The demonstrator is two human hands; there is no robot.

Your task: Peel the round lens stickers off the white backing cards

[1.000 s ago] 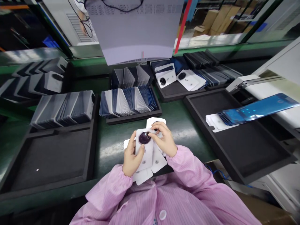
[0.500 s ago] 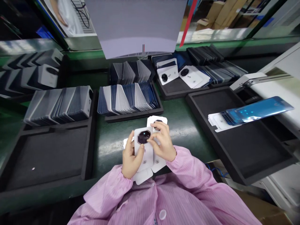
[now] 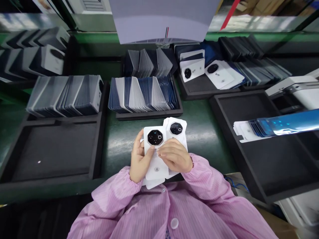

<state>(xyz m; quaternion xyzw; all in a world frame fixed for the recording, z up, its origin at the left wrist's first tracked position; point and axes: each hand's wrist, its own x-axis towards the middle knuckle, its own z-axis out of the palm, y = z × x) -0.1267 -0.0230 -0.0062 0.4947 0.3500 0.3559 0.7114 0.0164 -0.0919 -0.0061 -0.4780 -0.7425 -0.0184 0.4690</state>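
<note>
My left hand is closed around the left edge of a white phone back panel, its thumb lying on the front. The panel is tilted up towards me, with a black eight-sided camera patch near its top. Over its right side, my right hand has its fingers drawn together, the tips at the surface just below that patch. Whatever they may pinch is hidden. Behind the right hand lies a small stack of similar white panels, and more white panel edges show beneath the held one.
Ahead, a dark foam tray holds rows of upright panels. Another black tray is on the left, with panels standing behind it. At right, a black tray carries white panels and a blue film-covered strip. A grey board hangs above.
My right fingers have come off the camera patch and down to just below it, closing together. The view has shifted, so the trays appear higher. My left hand keeps hold of the panel.
</note>
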